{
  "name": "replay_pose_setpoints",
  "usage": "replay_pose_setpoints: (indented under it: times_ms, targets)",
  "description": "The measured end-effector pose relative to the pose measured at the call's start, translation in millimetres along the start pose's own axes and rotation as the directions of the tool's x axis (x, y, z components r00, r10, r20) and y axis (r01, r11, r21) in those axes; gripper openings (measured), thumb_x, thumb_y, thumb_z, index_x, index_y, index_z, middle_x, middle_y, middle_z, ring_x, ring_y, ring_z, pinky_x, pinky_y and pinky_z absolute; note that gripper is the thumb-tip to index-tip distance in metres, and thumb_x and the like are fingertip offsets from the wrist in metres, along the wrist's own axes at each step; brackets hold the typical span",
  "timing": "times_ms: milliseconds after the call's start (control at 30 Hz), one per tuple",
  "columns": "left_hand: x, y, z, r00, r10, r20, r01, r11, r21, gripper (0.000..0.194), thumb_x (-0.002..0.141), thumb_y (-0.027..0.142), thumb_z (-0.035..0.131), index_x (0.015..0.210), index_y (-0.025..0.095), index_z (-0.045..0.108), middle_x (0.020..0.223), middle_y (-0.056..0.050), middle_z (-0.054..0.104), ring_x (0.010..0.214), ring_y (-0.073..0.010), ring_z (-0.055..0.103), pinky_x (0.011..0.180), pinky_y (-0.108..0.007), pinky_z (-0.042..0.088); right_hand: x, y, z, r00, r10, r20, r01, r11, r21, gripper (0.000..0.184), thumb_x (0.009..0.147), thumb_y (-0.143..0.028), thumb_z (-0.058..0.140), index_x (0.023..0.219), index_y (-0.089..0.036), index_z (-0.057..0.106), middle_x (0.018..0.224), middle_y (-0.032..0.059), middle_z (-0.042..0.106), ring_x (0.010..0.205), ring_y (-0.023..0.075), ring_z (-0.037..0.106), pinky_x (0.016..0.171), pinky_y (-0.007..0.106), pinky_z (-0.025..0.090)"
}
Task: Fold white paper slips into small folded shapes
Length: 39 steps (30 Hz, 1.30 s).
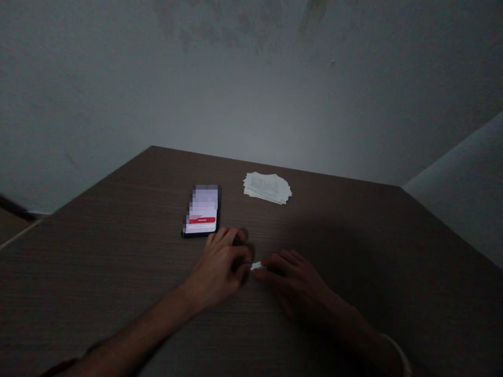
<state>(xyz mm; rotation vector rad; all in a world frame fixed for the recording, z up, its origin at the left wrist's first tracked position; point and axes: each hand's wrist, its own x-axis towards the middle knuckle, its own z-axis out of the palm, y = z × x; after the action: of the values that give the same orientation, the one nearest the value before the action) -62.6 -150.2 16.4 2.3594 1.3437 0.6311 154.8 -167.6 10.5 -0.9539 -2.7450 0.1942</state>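
Observation:
Both my hands rest on a dark wooden table [118,272] in dim light. My left hand [222,264] has its fingers curled down near a small white piece of paper [257,266]. My right hand [288,283] meets it from the right, fingers bent and pinching the same piece. Most of that piece is hidden between the fingertips. A phone [202,210] with a lit screen lies flat just beyond my left hand.
A loose stack of printed paper slips [268,187] lies near the table's far edge, right of the phone. A plain wall [251,78] stands right behind the table. A pale surface [463,183] shows at the right.

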Motion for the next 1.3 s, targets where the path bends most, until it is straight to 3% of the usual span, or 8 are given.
replay_pose_setpoints:
  times_ms: [267, 667, 933, 1300]
  targets:
    - [3, -9, 3.2, 0.998, -0.042, -0.053, 0.042, 0.999, 0.0, 0.005, 0.078, 0.022, 0.065, 0.082, 0.022, 0.067, 0.115, -0.006, 0.056, 0.111, -0.0277, 0.049, 0.094, -0.046, 0.037, 1, -1, 0, 1.0, -0.002, -0.013, 0.001, 1.0, -0.027, 0.037, 0.089, -0.015, 0.052, 0.124, -0.025, 0.055, 0.108, 0.0076, 0.058, 0.091, 0.0215, 0.049, 0.08, 0.037, 0.04]
    - [5, -10, 4.4, 0.996, -0.073, -0.043, 0.074, 0.997, 0.037, 0.013, 0.073, 0.028, 0.074, 0.083, 0.023, 0.068, 0.116, -0.005, 0.055, 0.109, -0.0305, 0.048, 0.092, -0.047, 0.038, -10, 0, -6, 0.999, 0.029, -0.03, -0.029, 1.0, 0.008, 0.029, 0.089, -0.02, 0.054, 0.117, -0.027, 0.06, 0.115, 0.0054, 0.059, 0.098, 0.023, 0.049, 0.084, 0.039, 0.038]
    - [3, -8, 4.5, 0.997, -0.054, -0.05, 0.057, 0.996, 0.062, 0.014, 0.076, 0.029, 0.07, 0.087, 0.022, 0.065, 0.116, -0.007, 0.054, 0.109, -0.0287, 0.048, 0.091, -0.046, 0.039, -13, -1, -4, 0.997, 0.055, -0.061, -0.051, 0.996, 0.067, 0.03, 0.087, -0.019, 0.055, 0.116, -0.027, 0.061, 0.121, 0.0054, 0.056, 0.102, 0.023, 0.05, 0.087, 0.041, 0.039]
    - [1, -10, 6.4, 0.998, -0.035, -0.06, 0.039, 0.997, 0.064, 0.013, 0.077, 0.028, 0.069, 0.088, 0.022, 0.064, 0.115, -0.006, 0.054, 0.108, -0.0291, 0.048, 0.09, -0.047, 0.039, -23, 3, -3, 0.993, 0.034, -0.112, -0.023, 0.995, 0.099, 0.024, 0.079, -0.014, 0.058, 0.1, -0.023, 0.066, 0.101, 0.0053, 0.061, 0.091, 0.0212, 0.052, 0.078, 0.037, 0.041]
